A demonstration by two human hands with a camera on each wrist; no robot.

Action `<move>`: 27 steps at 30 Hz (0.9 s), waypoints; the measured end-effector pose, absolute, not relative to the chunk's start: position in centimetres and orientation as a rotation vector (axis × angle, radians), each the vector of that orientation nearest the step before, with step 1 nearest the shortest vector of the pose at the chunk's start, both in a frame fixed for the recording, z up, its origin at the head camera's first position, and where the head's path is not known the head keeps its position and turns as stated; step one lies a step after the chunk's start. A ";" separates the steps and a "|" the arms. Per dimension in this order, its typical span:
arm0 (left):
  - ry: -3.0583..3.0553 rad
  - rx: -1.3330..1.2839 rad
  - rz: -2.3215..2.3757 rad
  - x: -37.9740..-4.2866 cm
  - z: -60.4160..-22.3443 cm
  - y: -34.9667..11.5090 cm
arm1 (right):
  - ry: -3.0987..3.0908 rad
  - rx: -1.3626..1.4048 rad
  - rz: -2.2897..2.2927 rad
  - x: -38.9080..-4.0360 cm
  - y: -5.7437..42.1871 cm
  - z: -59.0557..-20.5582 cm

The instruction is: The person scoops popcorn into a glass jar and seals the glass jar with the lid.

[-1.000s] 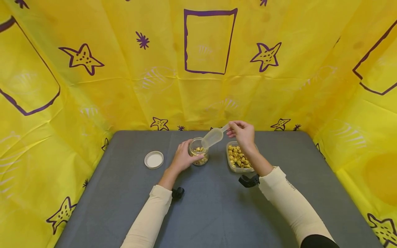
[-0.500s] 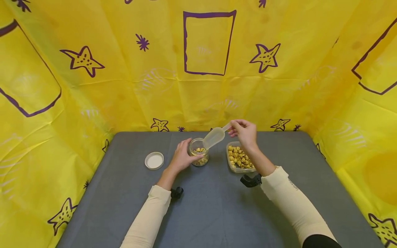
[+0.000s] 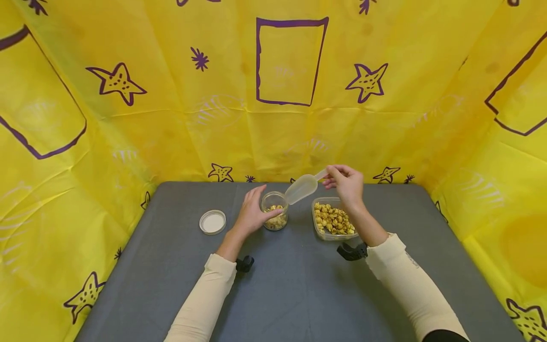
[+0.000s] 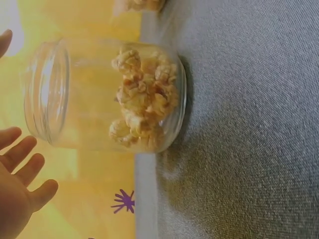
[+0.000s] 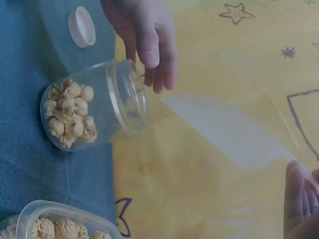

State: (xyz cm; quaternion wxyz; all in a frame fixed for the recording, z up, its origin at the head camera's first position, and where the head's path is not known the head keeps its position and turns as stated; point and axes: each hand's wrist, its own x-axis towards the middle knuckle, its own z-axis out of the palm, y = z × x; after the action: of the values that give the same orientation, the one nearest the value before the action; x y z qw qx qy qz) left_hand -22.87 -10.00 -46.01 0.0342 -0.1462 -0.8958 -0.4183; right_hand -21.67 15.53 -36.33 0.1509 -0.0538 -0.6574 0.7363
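A clear glass jar (image 4: 89, 99) stands upright on the table, caramel popcorn (image 4: 144, 99) filling its lower part. My left hand (image 3: 252, 212) is at the jar's mouth, thumb and fingers spread to either side; in the left wrist view its fingers (image 4: 30, 168) look fairly straight and free of the glass. Between thumb and fingers, my right hand (image 3: 348, 186) pinches the handle of a translucent plastic scoop (image 3: 301, 188). That scoop tilts down toward the jar, its tip just right of the rim. No popcorn shows in it.
Right of the jar, below my right forearm, sits a clear plastic tub (image 3: 335, 237) with more popcorn. A round white lid (image 3: 212, 222) lies on the grey table (image 3: 273, 294) to the left. Yellow patterned cloth (image 3: 222, 142) hangs behind the table.
My right hand has drawn the scoop rightward, from over the jar's mouth to just beside it. The left fingers have straightened and spread a little; the jar stays in place.
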 end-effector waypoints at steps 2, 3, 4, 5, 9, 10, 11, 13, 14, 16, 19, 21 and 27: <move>-2.744 -0.456 -1.292 -22.9 -45.9 -9.8 | -1.858 -0.156 2.125 -21.6 15.7 -36.3; -2.737 -0.462 -1.296 -22.9 -45.8 -9.8 | -1.846 -0.153 2.129 -21.5 15.8 -36.2; -2.730 -0.466 -1.300 -22.8 -45.7 -9.7 | -1.835 -0.149 2.131 -21.5 15.9 -36.2; -2.722 -0.469 -1.308 -22.8 -45.6 -9.6 | -1.829 -0.145 2.129 -21.4 16.0 -36.1; -2.690 -0.496 -1.328 -22.6 -45.2 -9.3 | -1.805 -0.147 2.122 -21.3 16.5 -36.1; -2.681 -0.501 -1.334 -22.6 -45.1 -9.2 | -1.795 -0.151 2.121 -21.2 16.6 -36.2; -2.673 -0.507 -1.339 -22.5 -45.1 -9.2 | -1.788 -0.153 2.119 -21.1 16.7 -36.2; -2.654 -0.522 -1.347 -22.4 -44.9 -9.1 | -1.761 -0.155 2.120 -21.1 16.9 -36.3; -2.648 -0.529 -1.347 -22.4 -44.8 -9.0 | -1.747 -0.158 2.122 -21.0 16.9 -36.3; -2.645 -0.536 -1.347 -22.3 -44.5 -8.9 | -1.724 -0.158 2.129 -20.9 17.0 -36.3; -2.642 -0.555 -1.344 -22.2 -44.3 -8.8 | -1.704 -0.154 2.123 -20.7 17.1 -36.3; -2.647 -0.561 -1.349 -22.2 -44.2 -8.7 | -1.705 -0.149 2.108 -20.5 17.3 -36.1; -2.657 -0.563 -1.360 -22.1 -44.3 -8.2 | -1.661 -0.152 2.112 -20.3 17.9 -36.1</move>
State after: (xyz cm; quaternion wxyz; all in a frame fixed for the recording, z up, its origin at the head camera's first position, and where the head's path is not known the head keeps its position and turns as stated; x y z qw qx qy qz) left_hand -22.11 -8.18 -44.32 0.0522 -0.1851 -0.8735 -0.4471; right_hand -20.34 17.90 -36.13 0.2234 -0.0552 -0.6016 0.7650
